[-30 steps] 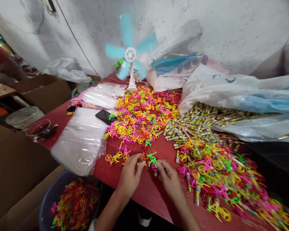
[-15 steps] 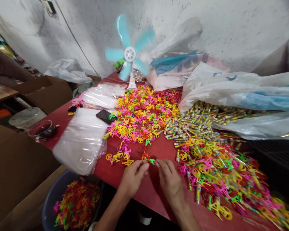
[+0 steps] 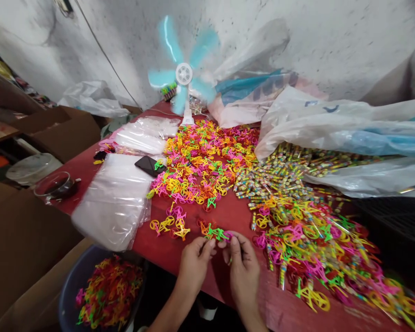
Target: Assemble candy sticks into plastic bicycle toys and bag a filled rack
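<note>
At the front edge of the red table, my left hand [image 3: 197,258] pinches the lower side of a green plastic piece [image 3: 213,232]. My right hand [image 3: 241,260] is closed at the other end, its fingers on a magenta piece [image 3: 228,235] that touches the green one. An orange-red piece [image 3: 204,226] lies just beyond my left fingertips. Left of it is a small group of yellow and pink bicycle-shaped pieces [image 3: 169,223]. Farther back spreads a large heap of such pieces [image 3: 200,161]. The fingertips partly hide what they hold.
A fan [image 3: 184,74] spins at the back. Clear plastic bags [image 3: 114,198], a phone [image 3: 148,166] and a glass cup [image 3: 57,186] are on the left. Patterned sticks [image 3: 280,180] and mixed pieces [image 3: 307,249] cover the right. A blue tub [image 3: 67,281] of pieces stands below.
Both hands have turned and moved slightly down. The right fingers have closed in around the magenta piece, and more of the green piece shows between the hands.
</note>
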Motion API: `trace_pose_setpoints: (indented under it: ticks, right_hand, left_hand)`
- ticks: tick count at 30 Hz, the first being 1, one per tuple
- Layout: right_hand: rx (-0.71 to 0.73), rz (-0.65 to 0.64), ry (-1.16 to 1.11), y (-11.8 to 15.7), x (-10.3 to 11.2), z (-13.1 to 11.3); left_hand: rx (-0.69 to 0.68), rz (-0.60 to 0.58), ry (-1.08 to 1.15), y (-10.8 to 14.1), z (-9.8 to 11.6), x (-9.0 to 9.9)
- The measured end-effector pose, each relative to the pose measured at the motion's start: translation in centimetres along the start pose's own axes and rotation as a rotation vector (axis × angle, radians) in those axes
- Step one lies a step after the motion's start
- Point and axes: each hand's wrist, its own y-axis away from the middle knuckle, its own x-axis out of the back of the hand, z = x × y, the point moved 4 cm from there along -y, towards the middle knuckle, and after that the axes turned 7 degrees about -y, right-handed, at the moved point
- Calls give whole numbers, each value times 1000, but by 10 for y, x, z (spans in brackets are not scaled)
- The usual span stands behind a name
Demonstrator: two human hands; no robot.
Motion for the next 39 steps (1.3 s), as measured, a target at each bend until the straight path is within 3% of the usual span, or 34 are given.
trace_pose_setpoints:
  ticks: [3, 6, 8, 11, 13, 16, 19, 23, 31, 39]
  right_hand:
    - [-143, -5, -167, 4, -5, 1]
    - [-243, -156, -124, 10, -8, 7]
    - [-217, -232, 10, 11, -4, 12]
    - [-32, -229, 219, 5, 11, 15]
    - [20, -273, 212, 1, 17, 13]
    - [-73, -377, 32, -4, 17, 8]
    - [-134, -363, 34, -9, 16, 1]
    - [-106, -335, 214, -12, 14, -2]
    - [-74, -341, 218, -10, 5, -2]
    - [-80, -357, 289, -10, 4, 0]
  left_hand:
    - [-2, -78, 42, 4, 3, -6]
    - [-3, 4, 191, 4, 11, -2]
    - [-9, 109, 266, 2, 14, 6]
    - [10, 194, 301, -3, 12, 16]
    - [47, 205, 294, -6, 8, 20]
    - [66, 153, 269, -6, 5, 19]
    - [12, 110, 204, -4, 7, 16]
    - [-69, 118, 78, -1, 11, 12]
    - [-115, 96, -36, -3, 11, 7]
    - [-226, 221, -308, -4, 5, 11]
